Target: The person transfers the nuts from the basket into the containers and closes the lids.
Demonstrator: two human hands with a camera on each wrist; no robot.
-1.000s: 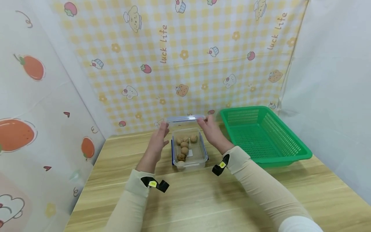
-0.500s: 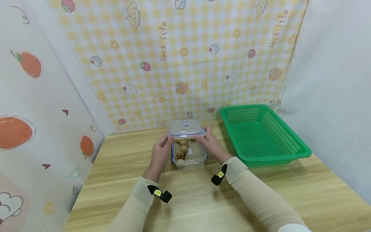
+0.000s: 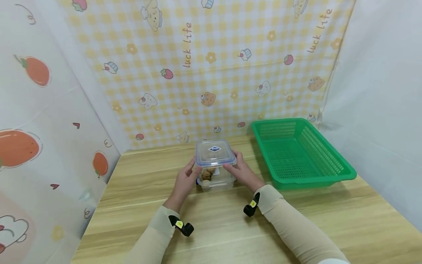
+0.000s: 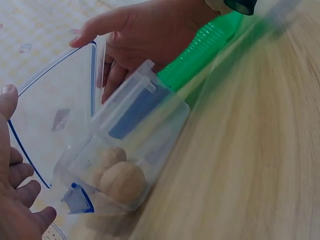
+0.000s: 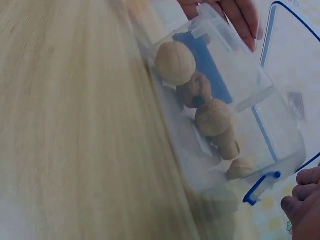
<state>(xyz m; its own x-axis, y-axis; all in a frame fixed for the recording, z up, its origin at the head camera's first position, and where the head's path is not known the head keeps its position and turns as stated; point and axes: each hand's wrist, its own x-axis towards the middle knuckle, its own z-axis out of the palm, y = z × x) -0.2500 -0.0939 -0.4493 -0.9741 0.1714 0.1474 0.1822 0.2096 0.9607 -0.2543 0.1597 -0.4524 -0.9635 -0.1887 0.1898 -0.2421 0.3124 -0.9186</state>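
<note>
A clear plastic lid (image 3: 206, 157) with a blue seal and a small label hangs tilted over the clear food container (image 3: 219, 185), its near edge raised above the rim. My left hand (image 3: 183, 181) holds the lid's left side, thumb by the near corner. On the opposite side my right hand (image 3: 244, 172) grips the lid the same way. Several walnuts (image 5: 214, 118) lie inside the container, mostly along one wall. In the left wrist view, a gap shows between lid (image 4: 60, 107) and container (image 4: 165, 125). Blue side latches (image 5: 262, 187) hang loose.
To the right stands a green plastic basket (image 3: 298, 161), close to the right forearm. The wooden table (image 3: 214, 227) meets a checked cloth backdrop (image 3: 158, 110) just behind the container, with a white wall covering on either side.
The lid came down from a raised, edge-on position behind the container to lie tilted over it, moving nearer. Both hands moved down with it, and it now covers most of the walnuts in the head view.
</note>
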